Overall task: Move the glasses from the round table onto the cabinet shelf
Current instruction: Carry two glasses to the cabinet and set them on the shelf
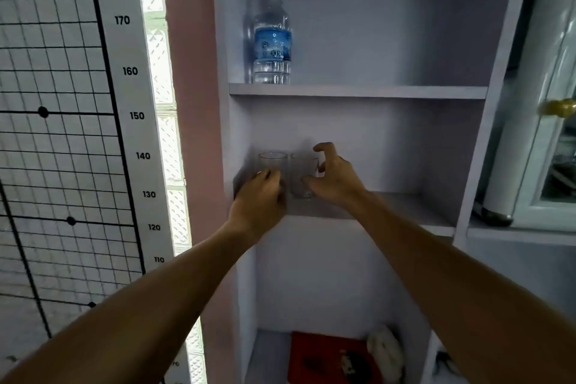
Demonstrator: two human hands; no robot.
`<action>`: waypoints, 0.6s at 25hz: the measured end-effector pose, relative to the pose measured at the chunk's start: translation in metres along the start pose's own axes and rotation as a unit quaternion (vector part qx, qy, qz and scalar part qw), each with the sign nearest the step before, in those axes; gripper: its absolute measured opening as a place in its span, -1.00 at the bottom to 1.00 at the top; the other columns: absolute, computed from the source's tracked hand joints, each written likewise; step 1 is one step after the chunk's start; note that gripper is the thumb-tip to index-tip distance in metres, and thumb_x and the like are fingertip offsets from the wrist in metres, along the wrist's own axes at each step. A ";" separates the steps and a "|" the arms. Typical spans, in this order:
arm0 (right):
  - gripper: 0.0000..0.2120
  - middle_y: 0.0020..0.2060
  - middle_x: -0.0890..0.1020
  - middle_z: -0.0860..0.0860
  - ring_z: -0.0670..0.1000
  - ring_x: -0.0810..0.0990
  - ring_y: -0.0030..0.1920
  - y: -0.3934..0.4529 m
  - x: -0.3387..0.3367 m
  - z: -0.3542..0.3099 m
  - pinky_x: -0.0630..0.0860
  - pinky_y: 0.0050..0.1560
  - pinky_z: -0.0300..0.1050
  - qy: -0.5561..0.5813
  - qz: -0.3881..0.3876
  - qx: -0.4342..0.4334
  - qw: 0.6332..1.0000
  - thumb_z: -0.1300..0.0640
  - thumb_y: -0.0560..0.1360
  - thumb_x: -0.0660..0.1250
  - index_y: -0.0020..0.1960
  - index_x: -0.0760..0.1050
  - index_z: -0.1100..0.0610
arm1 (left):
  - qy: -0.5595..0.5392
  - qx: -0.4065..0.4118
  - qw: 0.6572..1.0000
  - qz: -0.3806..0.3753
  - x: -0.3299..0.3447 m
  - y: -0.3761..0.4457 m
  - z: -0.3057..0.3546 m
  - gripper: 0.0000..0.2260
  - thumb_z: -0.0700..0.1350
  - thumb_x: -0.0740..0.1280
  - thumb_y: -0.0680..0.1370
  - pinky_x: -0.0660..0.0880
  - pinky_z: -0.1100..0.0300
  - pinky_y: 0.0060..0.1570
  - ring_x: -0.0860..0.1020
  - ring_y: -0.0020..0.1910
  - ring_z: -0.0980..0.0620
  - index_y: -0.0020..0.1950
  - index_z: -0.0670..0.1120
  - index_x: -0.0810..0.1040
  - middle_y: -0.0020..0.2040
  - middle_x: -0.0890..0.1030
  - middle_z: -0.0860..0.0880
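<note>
Two clear glasses stand upright side by side on the middle cabinet shelf (405, 206), at its left end. My left hand (260, 196) is wrapped around the lower part of the left glass (272, 160). Beside the right glass (303, 174), my right hand (335, 176) has its fingers spread and curled, the thumb near the base and the fingertips off the rim. The round table is out of view.
A water bottle (272, 40) stands on the shelf above, at the left. The shelf below holds a red object (314, 355) and a white cloth-like thing (385, 349). A white cabinet door with a brass knob (558, 107) is at the right. A height chart (134, 115) hangs at the left.
</note>
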State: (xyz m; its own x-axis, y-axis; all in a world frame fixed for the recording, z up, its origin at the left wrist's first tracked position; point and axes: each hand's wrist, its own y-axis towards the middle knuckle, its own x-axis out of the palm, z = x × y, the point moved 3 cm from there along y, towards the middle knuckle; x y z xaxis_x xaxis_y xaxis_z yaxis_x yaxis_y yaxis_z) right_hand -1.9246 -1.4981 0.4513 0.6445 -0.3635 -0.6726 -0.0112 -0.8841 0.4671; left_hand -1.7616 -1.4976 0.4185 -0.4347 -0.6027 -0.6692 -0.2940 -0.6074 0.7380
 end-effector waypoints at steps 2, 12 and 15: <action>-0.36 0.16 0.58 0.18 0.21 0.57 0.15 0.003 0.004 0.002 0.56 0.12 0.13 0.005 0.010 -0.001 1.000 0.06 0.45 0.40 0.45 0.20 0.03 | -0.021 -0.022 1.000 -0.001 0.002 0.001 -0.001 -0.86 -0.21 0.28 0.52 0.43 0.02 -0.18 0.58 -0.11 -0.24 -0.22 -0.11 0.36 -0.12 0.63 -0.22; -0.41 0.11 0.60 0.18 0.20 0.59 0.09 0.021 0.017 0.008 0.51 -0.02 -0.05 0.017 0.024 -0.017 0.999 0.12 0.49 0.39 0.43 0.22 0.08 | -0.068 -0.132 0.988 -0.050 0.014 0.010 -0.013 -0.86 -0.05 0.25 0.47 0.44 0.15 -0.21 0.59 -0.16 -0.10 -0.11 -0.13 0.43 -0.10 0.63 -0.12; -0.42 0.10 0.61 0.17 0.18 0.59 0.08 0.025 0.020 0.010 0.50 -0.02 -0.06 0.020 0.024 -0.026 0.999 0.09 0.49 0.39 0.42 0.23 0.09 | -0.092 -0.141 0.985 -0.039 0.013 0.012 -0.013 -0.92 -0.13 0.31 0.50 0.41 0.22 -0.23 0.51 -0.24 -0.02 -0.13 -0.10 0.43 -0.13 0.63 -0.12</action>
State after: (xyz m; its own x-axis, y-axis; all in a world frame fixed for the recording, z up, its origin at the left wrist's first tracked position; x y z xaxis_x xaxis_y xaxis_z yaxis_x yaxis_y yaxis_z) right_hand -1.9197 -1.5298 0.4441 0.6744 -0.3915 -0.6260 -0.0028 -0.8492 0.5281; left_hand -1.7596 -1.5203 0.4175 -0.5743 -0.4602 -0.6771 -0.0958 -0.7836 0.6138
